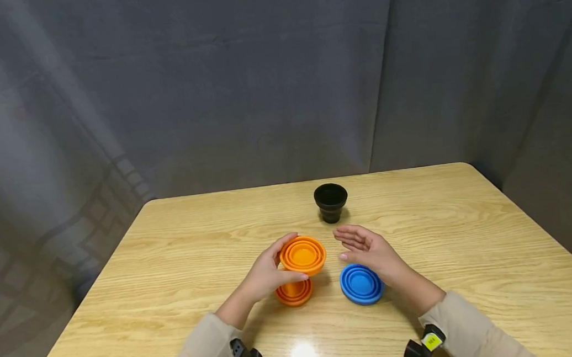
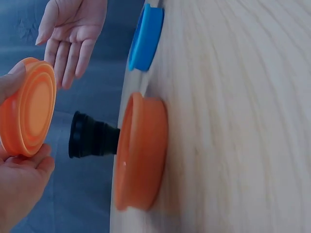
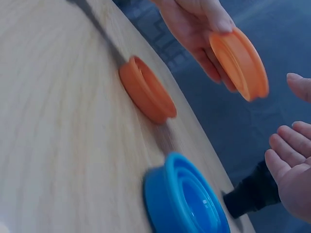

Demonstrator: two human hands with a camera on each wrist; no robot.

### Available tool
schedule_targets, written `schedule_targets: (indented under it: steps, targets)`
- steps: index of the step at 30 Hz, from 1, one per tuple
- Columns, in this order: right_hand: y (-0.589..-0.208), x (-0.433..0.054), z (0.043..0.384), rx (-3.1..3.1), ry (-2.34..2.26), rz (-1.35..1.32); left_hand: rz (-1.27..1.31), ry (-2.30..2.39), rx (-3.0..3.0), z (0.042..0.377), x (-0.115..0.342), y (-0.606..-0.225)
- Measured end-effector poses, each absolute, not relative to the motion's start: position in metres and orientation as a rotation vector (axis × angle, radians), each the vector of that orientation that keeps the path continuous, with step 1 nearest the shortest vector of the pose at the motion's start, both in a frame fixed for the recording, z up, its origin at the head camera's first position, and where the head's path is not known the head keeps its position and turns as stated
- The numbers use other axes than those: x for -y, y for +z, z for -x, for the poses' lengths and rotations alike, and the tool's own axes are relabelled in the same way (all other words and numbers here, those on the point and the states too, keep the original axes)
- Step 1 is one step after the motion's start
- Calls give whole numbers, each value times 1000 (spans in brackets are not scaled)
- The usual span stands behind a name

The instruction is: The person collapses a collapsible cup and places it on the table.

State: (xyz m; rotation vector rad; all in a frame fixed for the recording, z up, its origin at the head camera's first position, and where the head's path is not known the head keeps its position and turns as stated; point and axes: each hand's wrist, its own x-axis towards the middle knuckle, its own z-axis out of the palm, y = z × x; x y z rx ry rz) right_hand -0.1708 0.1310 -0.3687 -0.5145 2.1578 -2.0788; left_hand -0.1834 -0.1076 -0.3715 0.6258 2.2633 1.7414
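Note:
My left hand holds a collapsed orange folding cup by its rim, thumb on the near side and fingers at the far side, raised above the table. Below it, a second orange collapsed cup lies on the table, partly hidden in the head view. My right hand hovers with its fingers extended and nothing in its grasp, palm turned toward the held cup. A blue collapsed cup lies on the table just below the right hand. The right wrist view shows the held orange cup apart from the right fingers.
Farther back stands a black folding cup, extended upright with its opening up. The wooden table has its far edge against a grey curtain. A camera is strapped at each sleeve cuff.

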Motion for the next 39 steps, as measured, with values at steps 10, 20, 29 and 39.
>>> schedule_targets:
  steps: [10, 20, 29, 39]
  targets:
    - [-374, -146, 192, -2333, -2039, 486, -588, 1790, -2281, 182, 132, -377]
    - [-378, -160, 217, -2393, -2010, 368, -496, 1792, -2352, 181, 162, -386]
    - [-375, -160, 242, -2451, -1971, 262, -431, 1694, -2412, 181, 187, -388]
    - [-372, -156, 261, -2506, -1857, 248, -421, 1584, -2413, 185, 206, -394]
